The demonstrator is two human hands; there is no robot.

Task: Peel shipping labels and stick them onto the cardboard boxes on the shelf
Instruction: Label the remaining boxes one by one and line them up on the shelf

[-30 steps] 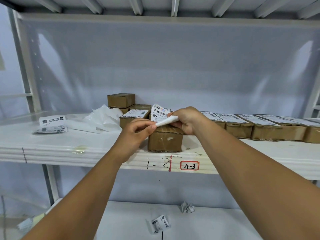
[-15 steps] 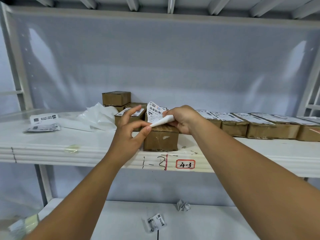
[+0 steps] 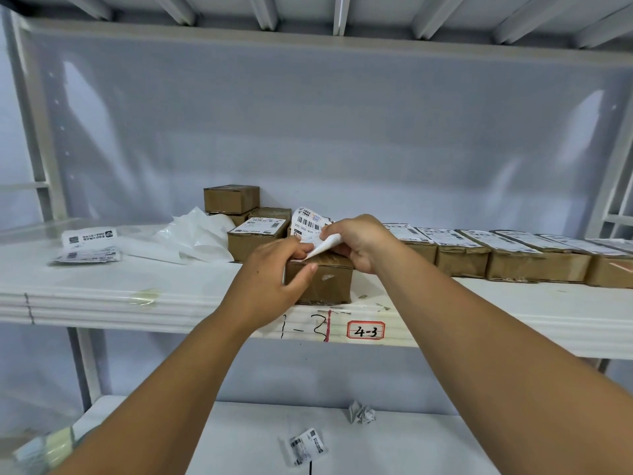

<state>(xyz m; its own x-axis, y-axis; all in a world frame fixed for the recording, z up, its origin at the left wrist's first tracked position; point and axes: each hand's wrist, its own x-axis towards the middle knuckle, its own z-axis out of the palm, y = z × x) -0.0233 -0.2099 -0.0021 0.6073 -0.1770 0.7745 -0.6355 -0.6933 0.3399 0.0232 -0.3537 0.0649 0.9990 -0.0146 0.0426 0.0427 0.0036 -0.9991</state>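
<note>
Above front box [image 3: 325,282] on shelf [image 3: 102,289] | label [image 3: 308,219] half peeled, upright | left hand [image 3: 270,269] pinches label edge | right hand [image 3: 366,240] pinches backing curl [image 3: 325,244] | peel low and slow, avoid creasing

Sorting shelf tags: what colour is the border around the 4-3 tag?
Red border on the tag, head view.

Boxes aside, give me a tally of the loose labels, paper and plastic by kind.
Label being peeled: 1
Label piles at far left: 2
White plastic bag: 1
Crumpled paper ball: 1
Label scrap below: 1
Total: 6
</note>
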